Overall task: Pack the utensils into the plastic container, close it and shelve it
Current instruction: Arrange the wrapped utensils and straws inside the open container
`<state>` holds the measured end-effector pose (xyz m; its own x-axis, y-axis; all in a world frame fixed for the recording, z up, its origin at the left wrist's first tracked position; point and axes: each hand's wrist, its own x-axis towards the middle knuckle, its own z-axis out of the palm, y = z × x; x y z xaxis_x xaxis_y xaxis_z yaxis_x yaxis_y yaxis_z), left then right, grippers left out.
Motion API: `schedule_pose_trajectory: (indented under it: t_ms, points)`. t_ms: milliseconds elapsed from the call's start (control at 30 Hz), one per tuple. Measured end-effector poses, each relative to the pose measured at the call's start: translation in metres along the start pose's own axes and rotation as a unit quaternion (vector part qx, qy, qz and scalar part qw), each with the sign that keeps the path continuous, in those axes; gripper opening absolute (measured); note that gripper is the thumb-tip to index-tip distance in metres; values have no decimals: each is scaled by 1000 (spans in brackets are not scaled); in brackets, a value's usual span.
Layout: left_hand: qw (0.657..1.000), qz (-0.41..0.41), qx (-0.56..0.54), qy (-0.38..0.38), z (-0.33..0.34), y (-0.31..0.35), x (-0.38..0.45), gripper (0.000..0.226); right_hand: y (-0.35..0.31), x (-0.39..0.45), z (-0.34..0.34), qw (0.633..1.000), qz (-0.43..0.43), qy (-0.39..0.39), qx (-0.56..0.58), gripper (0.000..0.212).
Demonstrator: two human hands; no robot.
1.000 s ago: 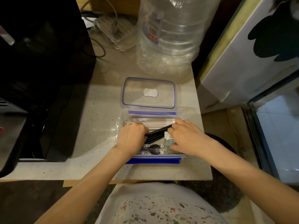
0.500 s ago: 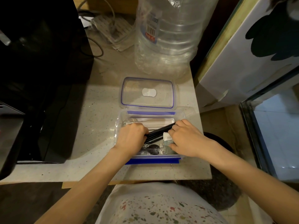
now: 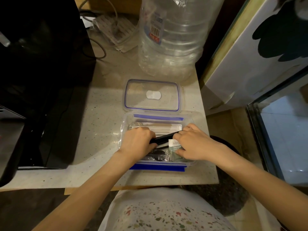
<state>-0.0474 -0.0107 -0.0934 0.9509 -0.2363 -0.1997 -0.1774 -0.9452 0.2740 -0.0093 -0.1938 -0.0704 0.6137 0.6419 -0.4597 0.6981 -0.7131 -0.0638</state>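
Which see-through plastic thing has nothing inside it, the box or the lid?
The flat clear plastic lid with the blue rim, lying on the counter just behind the clear plastic container, holds nothing. The container holds black plastic utensils, packets, and both hands.

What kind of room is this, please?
Probably a home kitchen corner: a speckled stone counter, a large water bottle and a black appliance stand around the plastic container.

my left hand [image 3: 137, 141] and right hand [image 3: 191, 144] hide both ends of the black utensils [image 3: 164, 139]. my fingertips stay out of sight, and the sachet [image 3: 173, 145] print is too small to read.
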Motion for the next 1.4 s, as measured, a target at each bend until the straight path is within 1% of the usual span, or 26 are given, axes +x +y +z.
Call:
schedule_pose_trajectory:
  t_ms: [133,300,400,567,667,767,833,867,967,1033,1100,1200,1267,1333,1400]
  points:
    - [998,49,35,-22,-4,4,1,32,3,0,3,1000,-3,18,10,40]
    - [989,85,107,-59,-9,9,7,29,4,-3,4,999,-13,36,25,42]
    - [984,92,129,-75,-7,14,9,28,6,-2,4,998,-13,36,40,34]
    - [987,84,132,-48,-2,15,11,24,10,-1,4,997,-25,49,55,20]
    - [986,87,133,-42,-1,14,12,25,10,0,7,998,-36,44,39,19]
    - [986,84,142,-38,1,13,12,23,11,-3,8,998,-36,47,13,28]
    - [986,77,144,-37,2,14,12,22,9,-5,10,997,-30,66,-33,31]
    - [986,75,146,-37,3,14,13,22,7,-7,11,995,-26,83,-57,29]
    - [986,64,150,-40,5,15,14,21,1,-10,14,986,12,97,-137,15]
    - [985,60,152,-47,6,16,14,21,0,-12,11,982,33,113,-145,18]
    - [985,64,152,-48,6,16,14,22,-1,-18,7,987,34,105,-119,16]
    - [984,80,150,-42,4,15,13,23,2,-24,5,997,37,61,-42,32]
    - [984,92,149,-37,3,16,14,24,2,-23,4,999,36,37,-9,37]
    - [983,101,146,-37,1,18,15,24,1,-23,4,999,38,19,-4,41]
    - [983,108,141,-39,0,18,16,24,-1,-22,3,999,33,23,-20,42]
